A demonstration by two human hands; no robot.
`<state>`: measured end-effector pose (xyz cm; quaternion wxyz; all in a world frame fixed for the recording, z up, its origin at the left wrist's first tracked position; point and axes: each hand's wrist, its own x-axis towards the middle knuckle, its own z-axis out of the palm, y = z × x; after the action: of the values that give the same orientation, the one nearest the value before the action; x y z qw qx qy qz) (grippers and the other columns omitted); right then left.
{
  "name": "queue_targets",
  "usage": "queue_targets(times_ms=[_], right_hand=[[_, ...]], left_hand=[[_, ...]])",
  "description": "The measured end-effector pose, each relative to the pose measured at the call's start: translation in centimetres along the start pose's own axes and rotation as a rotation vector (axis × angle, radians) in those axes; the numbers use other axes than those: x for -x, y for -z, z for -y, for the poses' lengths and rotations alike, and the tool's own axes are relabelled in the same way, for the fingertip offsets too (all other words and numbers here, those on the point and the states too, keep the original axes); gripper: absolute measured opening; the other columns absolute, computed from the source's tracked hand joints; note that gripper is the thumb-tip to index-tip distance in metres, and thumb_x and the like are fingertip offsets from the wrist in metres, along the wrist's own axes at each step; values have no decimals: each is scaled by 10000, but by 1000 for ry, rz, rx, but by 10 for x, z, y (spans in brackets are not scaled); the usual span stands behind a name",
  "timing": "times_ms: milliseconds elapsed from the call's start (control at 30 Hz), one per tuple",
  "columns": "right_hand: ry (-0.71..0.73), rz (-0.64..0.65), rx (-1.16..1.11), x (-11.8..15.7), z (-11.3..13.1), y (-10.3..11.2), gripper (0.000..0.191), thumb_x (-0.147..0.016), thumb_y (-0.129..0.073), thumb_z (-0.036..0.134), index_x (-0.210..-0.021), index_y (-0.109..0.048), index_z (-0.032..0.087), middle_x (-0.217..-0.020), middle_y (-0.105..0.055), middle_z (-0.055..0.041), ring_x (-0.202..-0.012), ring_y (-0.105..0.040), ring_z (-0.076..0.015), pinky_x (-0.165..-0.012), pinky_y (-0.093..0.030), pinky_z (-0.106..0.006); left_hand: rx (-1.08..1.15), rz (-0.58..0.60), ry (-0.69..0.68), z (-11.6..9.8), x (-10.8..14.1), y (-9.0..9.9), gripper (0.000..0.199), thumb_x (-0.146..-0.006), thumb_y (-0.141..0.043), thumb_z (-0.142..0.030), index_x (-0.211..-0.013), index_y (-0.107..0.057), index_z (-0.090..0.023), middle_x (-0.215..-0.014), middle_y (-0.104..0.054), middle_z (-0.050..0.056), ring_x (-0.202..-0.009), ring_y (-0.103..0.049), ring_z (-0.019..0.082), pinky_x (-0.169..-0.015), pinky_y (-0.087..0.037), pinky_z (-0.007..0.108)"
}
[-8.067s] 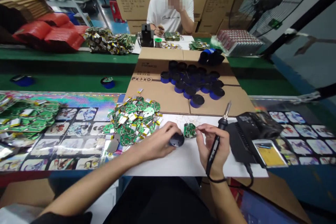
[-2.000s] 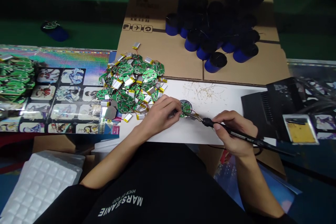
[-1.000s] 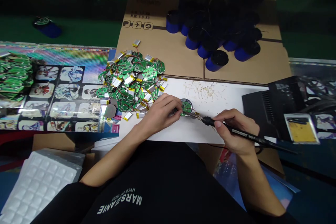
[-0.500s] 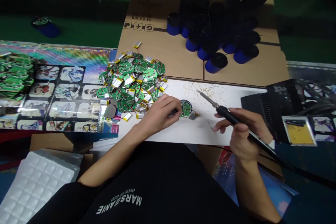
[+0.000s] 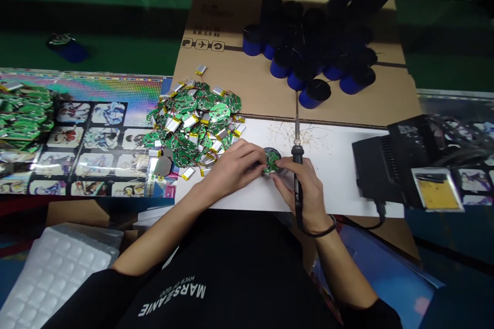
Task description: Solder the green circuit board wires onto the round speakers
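A round green circuit board in a dark ring lies on the white sheet between my hands. My left hand is closed at the board's left edge, its fingertips pressed together at the rim. From the right, my right hand has its thumb and forefinger at the board's right side. A soldering iron rests in that same hand, its metal tip pointing away from me, toward the cardboard. Whatever small part either set of fingertips pinches is hidden.
A heap of green boards with silver batteries lies left of my hands. Blue-black cylinders stand on cardboard beyond. At the right are a black soldering station and a yellow sponge tray. Wire scraps litter the sheet.
My right hand has moved left to the round board, and the iron has swung from slanted to pointing straight away from me. My left hand stays almost where it was.
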<state>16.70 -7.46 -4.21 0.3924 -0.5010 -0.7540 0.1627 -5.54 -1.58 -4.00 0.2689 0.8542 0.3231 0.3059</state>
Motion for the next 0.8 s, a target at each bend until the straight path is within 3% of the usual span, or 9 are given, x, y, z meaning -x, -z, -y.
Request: queue_targets(times_ms=[200, 500, 567, 667, 800], right_hand=[[-17, 41, -68, -4, -5, 7, 344, -987, -738, 186, -1292, -630, 304, -1165, -783, -68, -1061, -736, -256, -926, -643, -446], [-108, 14, -154, 0, -3, 10, 250, -1009, -697, 232, -1252, -675, 291, -1184, -799, -75, -1096, -759, -256, -969, -635, -445], [-198, -84, -257, 2, -2, 13, 212, -1059, -618, 303, -1260, -681, 285, -1061, -798, -57, -968, -768, -231, -863, -640, -407], [-313, -337, -472, 6, -1, 21, 290, -1041, -620, 423, -1295, -653, 288, -857, -721, -2, -688, -682, -178, -601, -557, -321], [-316, -508, -509, 26, 0, 39, 191, -926, -753, 316, -1100, -722, 245, -786, -706, 9, -568, -648, -147, -461, -480, -268]], left_hand=[[-185, 100, -140, -1, -9, 16, 150, -1105, -592, -250, -1074, -735, -218, -1187, -777, 66, -1037, -621, 227, -915, -524, 375], [-311, 365, -294, -2, -36, 39, 201, -1107, -563, -192, -1099, -752, -262, -1180, -764, 55, -1086, -631, 236, -873, -468, 357], [-346, 419, -319, -1, -39, 41, 208, -1112, -549, -199, -1148, -741, -272, -1212, -756, 58, -1090, -629, 240, -880, -465, 361], [-389, 467, -331, 0, -42, 41, 227, -1121, -524, -213, -1176, -730, -292, -1254, -745, 54, -1112, -628, 243, -883, -463, 364], [-399, 469, -338, 1, -42, 41, 241, -1116, -525, -193, -1178, -737, -289, -1235, -754, 63, -1114, -629, 245, -864, -462, 370]])
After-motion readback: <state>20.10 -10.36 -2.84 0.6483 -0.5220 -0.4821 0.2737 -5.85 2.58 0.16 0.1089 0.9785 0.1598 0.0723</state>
